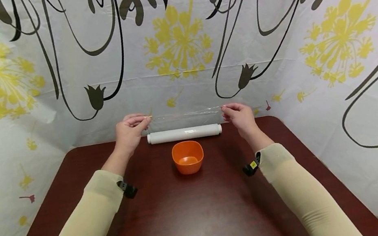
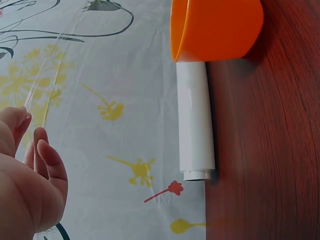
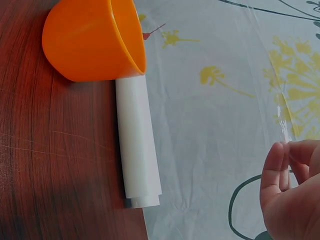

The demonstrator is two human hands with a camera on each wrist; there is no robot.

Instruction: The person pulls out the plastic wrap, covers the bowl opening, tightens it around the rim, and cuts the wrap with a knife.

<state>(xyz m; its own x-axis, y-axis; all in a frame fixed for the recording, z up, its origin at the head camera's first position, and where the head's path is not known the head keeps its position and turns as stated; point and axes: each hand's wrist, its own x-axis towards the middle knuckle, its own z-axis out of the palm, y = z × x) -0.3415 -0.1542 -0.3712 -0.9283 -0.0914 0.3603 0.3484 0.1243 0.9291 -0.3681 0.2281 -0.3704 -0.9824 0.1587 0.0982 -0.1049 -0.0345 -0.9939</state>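
Between the two hands a clear sheet of plastic wrap [image 1: 188,114] stretches, raised above its roll. My left hand [image 1: 130,134] pinches the sheet's left corner with thumb and fingers. At the opposite corner, my right hand [image 1: 240,117] pinches the edge the same way. The white roll of plastic wrap [image 1: 184,134] lies crosswise at the table's far edge, just below the sheet. Nearer to me stands an orange bowl [image 1: 188,157], upright, with nothing seen inside. Both wrist views show the roll behind the bowl [image 2: 220,30] and the pinching fingers [image 3: 272,167] away from it.
A dark reddish wooden table [image 1: 190,217] spreads under both arms. Right behind its far edge hangs a pale curtain [image 1: 184,85] with yellow and grey flower prints, which also closes in both sides. Dark camera straps [image 1: 127,188] sit at the wrists.
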